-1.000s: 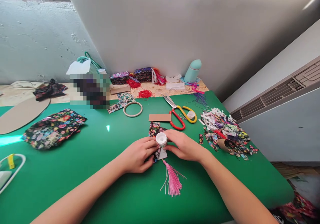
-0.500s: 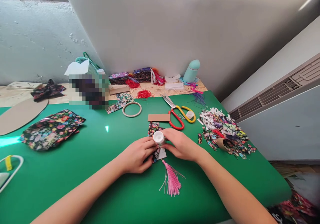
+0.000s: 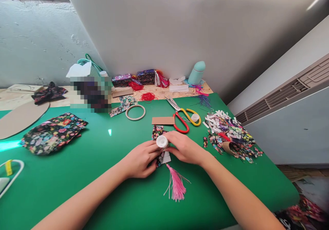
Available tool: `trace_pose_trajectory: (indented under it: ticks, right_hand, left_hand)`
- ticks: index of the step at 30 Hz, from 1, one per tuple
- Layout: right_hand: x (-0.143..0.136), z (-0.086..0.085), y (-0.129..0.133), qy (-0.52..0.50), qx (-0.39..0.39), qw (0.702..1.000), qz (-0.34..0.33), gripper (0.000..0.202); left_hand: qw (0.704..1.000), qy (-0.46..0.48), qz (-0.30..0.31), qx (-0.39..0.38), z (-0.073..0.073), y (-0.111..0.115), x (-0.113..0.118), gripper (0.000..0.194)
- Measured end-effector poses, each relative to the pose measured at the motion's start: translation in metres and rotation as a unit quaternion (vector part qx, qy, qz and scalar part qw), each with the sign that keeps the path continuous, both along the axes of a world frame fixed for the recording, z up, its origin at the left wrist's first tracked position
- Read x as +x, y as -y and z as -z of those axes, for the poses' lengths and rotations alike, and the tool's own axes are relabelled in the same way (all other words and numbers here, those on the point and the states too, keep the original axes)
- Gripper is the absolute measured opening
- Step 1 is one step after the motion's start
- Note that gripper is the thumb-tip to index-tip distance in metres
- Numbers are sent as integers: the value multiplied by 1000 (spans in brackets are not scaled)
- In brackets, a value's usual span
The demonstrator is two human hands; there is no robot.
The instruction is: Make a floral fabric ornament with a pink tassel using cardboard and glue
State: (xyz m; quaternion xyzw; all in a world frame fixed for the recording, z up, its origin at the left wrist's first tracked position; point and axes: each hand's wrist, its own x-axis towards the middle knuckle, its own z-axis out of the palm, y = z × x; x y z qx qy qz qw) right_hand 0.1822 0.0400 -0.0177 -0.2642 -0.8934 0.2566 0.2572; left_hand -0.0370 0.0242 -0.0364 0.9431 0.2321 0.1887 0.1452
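My right hand [image 3: 183, 147] is closed around a white glue stick [image 3: 162, 142], held with its round hollow end facing up. Under it lies a strip of dark floral fabric [image 3: 157, 131] with a pale card piece [image 3: 166, 158] on it. The lower end of the stick is hidden by my fingers. At the left edge of the strip, my left hand [image 3: 142, 158] has its fingers curled and pressed onto the fabric. A pink tassel [image 3: 177, 185] trails from the near end of the card across the green mat.
Just beyond my hands are a brown card strip [image 3: 163, 120], scissors [image 3: 181, 115] with red and yellow handles, and a white cap [image 3: 194, 117]. Scraps [image 3: 228, 134] are heaped at right. A tape roll [image 3: 135, 112] and floral fabric [image 3: 55, 132] lie left on the green mat [image 3: 115, 195].
The top of the glue stick has tilted slightly to the left in my right hand. My left hand stays in place on the fabric.
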Motion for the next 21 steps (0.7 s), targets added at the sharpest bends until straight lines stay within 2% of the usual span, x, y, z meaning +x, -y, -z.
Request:
trace_pose_trajectory:
  ticks: [10, 21]
  right_hand:
    - [1, -2, -1, 10, -26, 999, -15, 33]
    - [2, -3, -3, 7, -38, 999, -2, 32]
  left_hand:
    - [1000, -8, 3, 2, 0, 0, -1, 36]
    - [1000, -1, 2, 1, 1, 0, 0, 36]
